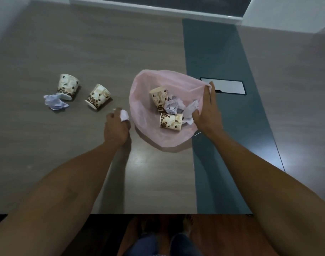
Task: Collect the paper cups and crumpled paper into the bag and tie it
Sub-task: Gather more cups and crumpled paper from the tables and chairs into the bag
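Observation:
A pink plastic bag (145, 100) lies open on the table. Inside it are two coffee-bean paper cups (158, 97) (171, 121) and crumpled paper (173, 105). My right hand (207, 109) holds the bag's right rim, fingers extended along it. My left hand (117, 126) grips a white crumpled paper ball (124, 115) just left of the bag. Further left on the table lie two more cups (98, 96) (67, 86) on their sides, and a crumpled paper (54, 102) rests beside the far-left cup.
The wooden table (84, 52) has a teal strip (219, 61) down its right part with a white rectangular panel (230, 85) behind the bag. The table's near edge runs along the bottom, with my legs and the floor below it.

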Demonstrator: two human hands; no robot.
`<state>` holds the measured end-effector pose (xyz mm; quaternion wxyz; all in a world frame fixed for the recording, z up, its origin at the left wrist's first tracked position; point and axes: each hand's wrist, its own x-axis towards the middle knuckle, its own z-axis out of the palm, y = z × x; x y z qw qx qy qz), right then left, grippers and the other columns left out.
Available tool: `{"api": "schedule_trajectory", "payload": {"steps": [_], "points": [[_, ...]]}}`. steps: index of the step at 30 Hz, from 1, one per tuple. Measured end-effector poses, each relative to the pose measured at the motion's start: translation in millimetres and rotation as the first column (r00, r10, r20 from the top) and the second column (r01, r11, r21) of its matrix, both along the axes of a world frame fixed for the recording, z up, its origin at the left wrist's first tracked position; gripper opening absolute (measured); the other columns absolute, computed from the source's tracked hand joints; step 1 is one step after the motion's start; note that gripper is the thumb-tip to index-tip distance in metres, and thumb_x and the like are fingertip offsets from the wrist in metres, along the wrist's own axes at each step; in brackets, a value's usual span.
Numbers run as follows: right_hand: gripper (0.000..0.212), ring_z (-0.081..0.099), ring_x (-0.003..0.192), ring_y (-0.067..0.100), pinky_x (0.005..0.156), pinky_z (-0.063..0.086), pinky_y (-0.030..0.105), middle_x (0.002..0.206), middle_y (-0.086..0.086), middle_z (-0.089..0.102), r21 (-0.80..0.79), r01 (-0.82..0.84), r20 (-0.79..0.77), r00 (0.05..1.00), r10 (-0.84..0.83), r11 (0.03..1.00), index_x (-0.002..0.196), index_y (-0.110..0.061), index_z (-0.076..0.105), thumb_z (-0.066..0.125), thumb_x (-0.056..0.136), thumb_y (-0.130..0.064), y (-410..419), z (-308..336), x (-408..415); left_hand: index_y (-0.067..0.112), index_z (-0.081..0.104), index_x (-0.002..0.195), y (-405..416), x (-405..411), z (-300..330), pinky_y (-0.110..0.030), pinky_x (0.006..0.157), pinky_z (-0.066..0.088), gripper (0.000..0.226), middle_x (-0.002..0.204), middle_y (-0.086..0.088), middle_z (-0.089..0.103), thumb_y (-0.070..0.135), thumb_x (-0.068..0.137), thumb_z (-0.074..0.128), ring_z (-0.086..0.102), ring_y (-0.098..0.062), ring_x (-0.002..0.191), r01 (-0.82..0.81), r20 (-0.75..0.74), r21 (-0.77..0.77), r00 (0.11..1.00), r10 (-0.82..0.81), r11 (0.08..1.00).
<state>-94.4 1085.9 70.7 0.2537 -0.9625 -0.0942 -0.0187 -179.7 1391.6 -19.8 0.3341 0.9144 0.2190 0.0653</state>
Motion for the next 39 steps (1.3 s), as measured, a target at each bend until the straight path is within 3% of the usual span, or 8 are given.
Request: {"api": "schedule_trajectory", "payload": {"steps": [3, 7, 11, 16, 23, 29, 34, 39], "points": [[0.09, 0.059, 0.102, 0.032, 0.07, 0.048, 0.036, 0.17, -0.007, -0.007, 0.038, 0.017, -0.02, 1.0, -0.016, 0.999, 0.162, -0.016, 0.007, 0.06, 0.089, -0.01, 7, 8, -4, 0.015, 0.051, 0.138, -12, -11, 29, -0.04, 0.093, 0.045, 0.045, 0.133, -0.015, 0.056, 0.03, 0.095, 0.047, 0.053, -0.032, 0.117, -0.212, 0.233, -0.08, 0.946, 0.225, 0.974], [0.09, 0.06, 0.102, 0.036, 0.073, 0.054, 0.041, 0.17, -0.005, -0.008, 0.08, 0.047, -0.059, 0.997, -0.043, 0.996, 0.162, -0.015, 0.005, 0.056, 0.089, -0.004, 13, 19, -7, 0.01, 0.044, 0.142, -37, -17, 61, -0.037, 0.089, 0.045, 0.051, 0.135, -0.016, 0.052, 0.017, 0.094, 0.06, 0.053, -0.029, 0.115, -0.011, 0.377, -0.066, 0.925, 0.035, 0.998], [0.09, 0.057, 0.11, 0.038, 0.074, 0.051, 0.039, 0.17, -0.002, -0.01, 0.092, 0.029, -0.076, 0.997, -0.022, 0.995, 0.162, -0.012, 0.006, 0.055, 0.089, 0.001, 15, 32, -7, 0.011, 0.05, 0.125, -68, -2, 73, -0.035, 0.076, 0.047, 0.036, 0.116, -0.01, 0.064, 0.021, 0.094, 0.065, 0.061, -0.028, 0.095, 0.215, 0.316, -0.054, 0.93, -0.187, 0.975], [0.089, 0.05, 0.122, 0.039, 0.088, 0.051, 0.044, 0.17, 0.0, -0.011, 0.144, 0.005, -0.088, 0.996, 0.007, 0.99, 0.161, -0.01, 0.005, 0.054, 0.088, 0.003, 8, 35, -2, 0.013, 0.056, 0.129, -110, 36, 75, -0.042, 0.094, 0.047, 0.034, 0.13, -0.015, 0.056, 0.019, 0.095, 0.061, 0.055, -0.034, 0.114, 0.423, 0.23, 0.052, 0.876, -0.423, 0.905], [0.092, 0.055, 0.107, 0.034, 0.071, 0.054, 0.04, 0.17, -0.004, -0.013, 0.165, 0.009, -0.084, 0.996, 0.005, 0.986, 0.162, -0.012, 0.004, 0.052, 0.085, 0.005, -3, 26, 2, 0.025, 0.041, 0.149, -153, 83, 85, -0.042, 0.108, 0.042, 0.06, 0.143, -0.01, 0.044, 0.043, 0.096, 0.064, 0.049, -0.026, 0.125, 0.406, 0.151, -0.051, 0.906, -0.395, 0.912], [0.092, 0.057, 0.102, 0.038, 0.07, 0.055, 0.044, 0.17, -0.007, -0.011, 0.119, 0.007, -0.056, 0.998, -0.001, 0.993, 0.162, -0.013, 0.005, 0.056, 0.086, 0.0, -9, 20, 7, 0.014, 0.071, 0.103, -112, 70, 72, -0.049, 0.094, 0.047, 0.025, 0.123, -0.015, 0.053, 0.029, 0.087, 0.059, 0.052, -0.033, 0.112, 0.105, 0.26, 0.391, 0.941, -0.219, 0.914], [0.091, 0.059, 0.105, 0.04, 0.073, 0.056, 0.045, 0.17, -0.007, -0.012, 0.067, 0.023, -0.024, 0.999, -0.022, 0.997, 0.162, -0.016, 0.002, 0.059, 0.091, -0.003, -7, 14, 15, 0.029, 0.066, 0.123, -67, 69, 65, -0.057, 0.114, 0.024, 0.036, 0.166, -0.013, 0.018, 0.024, 0.088, 0.065, 0.021, -0.038, 0.151, -0.066, 0.188, 0.351, 0.982, -0.002, 0.934], [0.095, 0.053, 0.118, 0.043, 0.081, 0.057, 0.051, 0.17, -0.009, -0.013, 0.077, -0.007, -0.032, 0.999, 0.009, 0.997, 0.163, -0.018, 0.0, 0.057, 0.09, 0.005, 7, 14, 25, 0.008, 0.042, 0.148, -31, 80, 73, -0.052, 0.097, 0.048, 0.055, 0.155, -0.015, 0.035, 0.008, 0.093, 0.049, 0.054, -0.042, 0.124, 0.115, 0.188, 0.183, 0.971, -0.15, 0.976]]}}
